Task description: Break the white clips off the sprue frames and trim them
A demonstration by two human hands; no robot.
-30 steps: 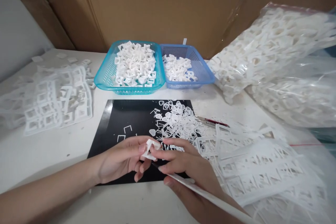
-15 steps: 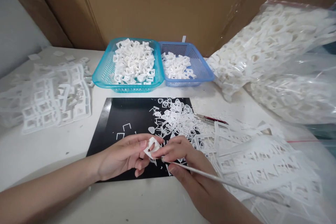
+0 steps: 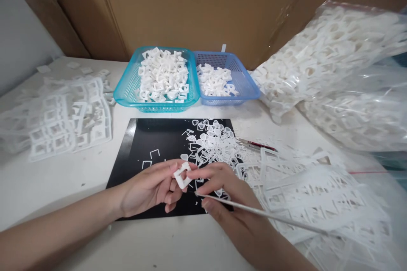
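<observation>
My left hand [image 3: 149, 188] pinches a small white square foam frame [image 3: 182, 175] between thumb and fingers, above the near edge of a black mat [image 3: 159, 144]. My right hand [image 3: 222, 194] is closed around a thin silver pick tool [image 3: 270, 216] whose tip points toward the frame, and its fingertips are close beside the piece. A heap of white foam offcuts [image 3: 213, 142] lies on the mat just beyond both hands.
A teal basket [image 3: 127, 91] of square frames and a blue basket [image 3: 246, 87] of smaller pieces stand behind the mat. Punched foam sheets lie at left [image 3: 63, 120] and right [image 3: 318, 203]. Clear bags of foam [image 3: 333, 63] are at right. A red-handled tool [image 3: 257, 145] lies nearby.
The foam frame has turned in my left fingers so its square opening faces up. My right hand has lowered the pick, which now lies flatter and points at the piece.
</observation>
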